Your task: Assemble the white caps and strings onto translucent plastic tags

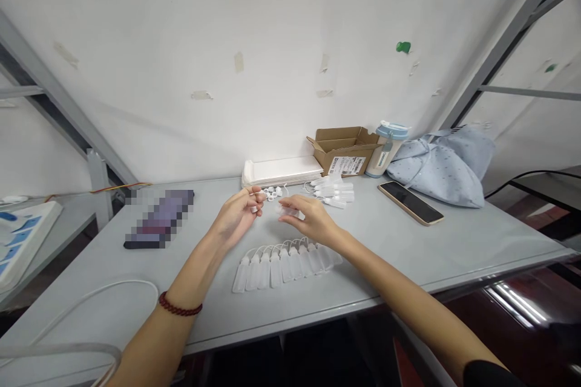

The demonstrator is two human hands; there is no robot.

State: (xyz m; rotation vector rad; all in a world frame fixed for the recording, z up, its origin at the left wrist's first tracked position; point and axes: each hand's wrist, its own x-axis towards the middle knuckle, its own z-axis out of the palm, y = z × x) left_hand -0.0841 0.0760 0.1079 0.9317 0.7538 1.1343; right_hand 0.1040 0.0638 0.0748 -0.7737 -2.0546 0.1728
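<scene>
My left hand [238,214] is raised over the grey table [454,242], fingers pinched on a small white cap. My right hand [308,217] is beside it, closed around a small clear plastic bottle [287,210] held sideways. Just in front of both hands lies a row of several small clear squeeze bottles [281,263], side by side. Behind the hands are several loose white caps [272,192] and a small heap of more clear bottles [334,190].
A stack of white sheets [281,170], an open cardboard box [347,148], a blue-lidded cup [385,150] and a light blue cloth bag [442,166] line the back. A phone [411,202] lies at right, a blurred dark object [158,219] at left. A clear tube [86,296] curves near left.
</scene>
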